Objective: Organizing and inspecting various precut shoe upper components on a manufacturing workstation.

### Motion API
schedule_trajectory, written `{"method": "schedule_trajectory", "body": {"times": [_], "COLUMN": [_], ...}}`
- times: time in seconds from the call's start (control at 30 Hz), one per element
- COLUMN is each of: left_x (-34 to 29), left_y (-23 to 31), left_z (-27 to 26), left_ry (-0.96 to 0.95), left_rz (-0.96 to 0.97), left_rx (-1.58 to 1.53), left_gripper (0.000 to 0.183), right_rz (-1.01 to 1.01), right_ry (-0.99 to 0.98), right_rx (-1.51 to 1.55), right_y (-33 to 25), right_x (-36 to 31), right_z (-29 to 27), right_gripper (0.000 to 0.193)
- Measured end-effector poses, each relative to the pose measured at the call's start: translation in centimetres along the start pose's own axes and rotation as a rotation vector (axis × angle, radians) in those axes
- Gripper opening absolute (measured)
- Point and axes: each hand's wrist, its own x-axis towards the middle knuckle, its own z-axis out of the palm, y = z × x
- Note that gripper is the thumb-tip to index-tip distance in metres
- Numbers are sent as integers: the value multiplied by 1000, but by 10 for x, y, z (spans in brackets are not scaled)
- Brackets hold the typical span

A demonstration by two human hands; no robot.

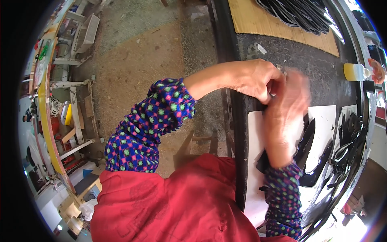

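Observation:
My left hand (254, 79) reaches over the dark table (326, 90), its fingers curled in and pressed together. Close against it is my right hand (287, 94), smeared by motion, its fingertips not readable. Whatever sits between the two hands is hidden by the fingers. Below my right forearm lies a white sheet (254, 169) on the table, partly covered by the sleeve. Black flat strips (320, 167) rest on the sheets to the right of that forearm.
A bundle of black cords or strips (300, 14) lies on a tan board (248, 18) at the far end. A jar of yellow liquid (353, 72) stands at the table's right edge. Wooden stool legs (213, 146) show beside the table. A cluttered rack (72, 84) lines the left.

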Motion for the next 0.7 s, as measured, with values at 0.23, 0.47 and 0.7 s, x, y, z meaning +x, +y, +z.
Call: {"method": "schedule_trajectory", "body": {"times": [0.23, 0.47, 0.7], "left_x": [7, 20, -3], "left_y": [1, 14, 73], "left_z": [7, 21, 153], "left_ry": [66, 138, 182], "left_rz": [2, -84, 265], "left_rx": [-176, -6, 718], "left_gripper": [44, 29, 78], "right_rz": [18, 535, 752], "right_ry": [-3, 138, 212], "right_rx": [-138, 1029, 236], "right_y": [4, 50, 107], "right_x": [-14, -20, -191], "right_z": [10, -9, -129], "right_gripper": [52, 31, 38]}}
